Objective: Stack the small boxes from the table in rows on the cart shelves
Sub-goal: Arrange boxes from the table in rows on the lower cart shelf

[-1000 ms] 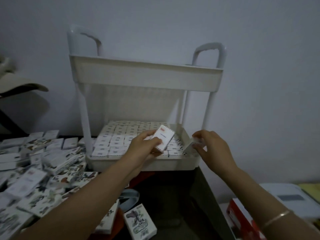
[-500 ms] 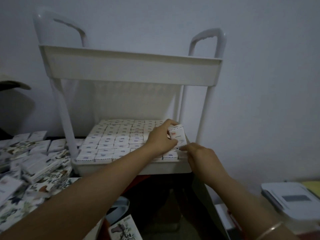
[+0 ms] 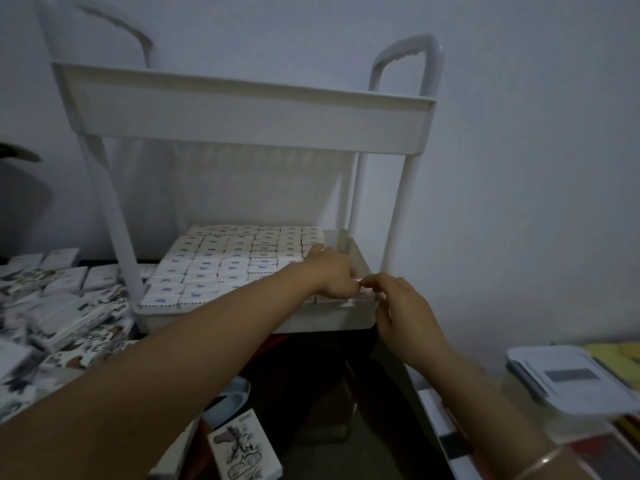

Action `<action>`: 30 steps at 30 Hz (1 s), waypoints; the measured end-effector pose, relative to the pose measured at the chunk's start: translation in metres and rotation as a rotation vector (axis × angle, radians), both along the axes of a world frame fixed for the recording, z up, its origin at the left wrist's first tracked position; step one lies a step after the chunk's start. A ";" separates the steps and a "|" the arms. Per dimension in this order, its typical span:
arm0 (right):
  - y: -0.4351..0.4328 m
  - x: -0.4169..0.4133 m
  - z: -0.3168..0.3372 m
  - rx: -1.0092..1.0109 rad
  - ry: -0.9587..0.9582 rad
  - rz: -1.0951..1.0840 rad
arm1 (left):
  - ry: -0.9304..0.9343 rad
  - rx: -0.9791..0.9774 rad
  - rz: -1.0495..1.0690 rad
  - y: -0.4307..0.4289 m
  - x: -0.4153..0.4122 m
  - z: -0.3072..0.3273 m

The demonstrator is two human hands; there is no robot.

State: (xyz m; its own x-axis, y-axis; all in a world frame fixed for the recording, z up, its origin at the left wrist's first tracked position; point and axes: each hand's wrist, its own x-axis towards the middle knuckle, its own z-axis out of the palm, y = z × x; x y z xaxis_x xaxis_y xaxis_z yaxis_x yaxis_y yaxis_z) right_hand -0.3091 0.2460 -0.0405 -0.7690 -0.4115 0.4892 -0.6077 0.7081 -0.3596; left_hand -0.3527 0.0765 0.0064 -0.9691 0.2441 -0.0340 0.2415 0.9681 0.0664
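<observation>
Nearest, a box with a drawn figure (image 3: 244, 448) lies below the table's right edge, and a thin bangle (image 3: 538, 460) circles the right wrist. To the right sits a white lidded container (image 3: 568, 375). On the table (image 3: 114, 336) at the left, loose boxes (image 3: 62, 306) lie heaped and overlapping, some printed side up.

Both hands meet at the front right corner of the cart's lower shelf (image 3: 311, 320). The right hand (image 3: 398, 306) reaches over the front wall, thumb and forefinger closed narrowly on a small white box (image 3: 367, 291) at that corner. The left hand (image 3: 332, 275) lies just beside it, knuckles up, fingers curled down onto the boxes there — blur hides whether it grips one.

Rows of small boxes (image 3: 225, 258) fill the shelf from front edge to back edge, flat and tightly side by side, leaving a narrow bare strip along the right wall. Above, the upper shelf (image 3: 242, 116) shows only its front wall; its inside is out of sight. Two looped handles (image 3: 405, 57) rise at its ends.
</observation>
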 end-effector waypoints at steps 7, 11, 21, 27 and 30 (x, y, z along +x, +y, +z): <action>-0.022 0.026 0.013 -0.102 0.047 0.033 | 0.043 0.090 0.033 -0.025 0.041 0.011; -0.062 0.060 0.018 -0.170 0.021 0.133 | 0.258 0.420 0.067 -0.069 0.124 0.009; -0.217 0.154 0.014 -0.075 -0.026 0.511 | 0.445 0.556 0.425 -0.199 0.336 -0.028; -0.305 0.176 0.016 0.117 -0.020 0.479 | 0.497 0.536 0.627 -0.271 0.405 -0.034; -0.335 0.169 0.016 0.262 -0.055 0.339 | 0.499 0.521 0.692 -0.295 0.418 -0.042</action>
State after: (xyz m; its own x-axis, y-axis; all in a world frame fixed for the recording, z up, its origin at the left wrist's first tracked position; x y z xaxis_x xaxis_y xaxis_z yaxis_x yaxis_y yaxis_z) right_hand -0.1397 -0.0886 -0.0247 -0.5906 -0.7505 0.2965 -0.8068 0.5432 -0.2323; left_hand 0.0651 -0.2187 -0.0354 -0.7776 -0.5109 0.3665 -0.2484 0.7850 0.5675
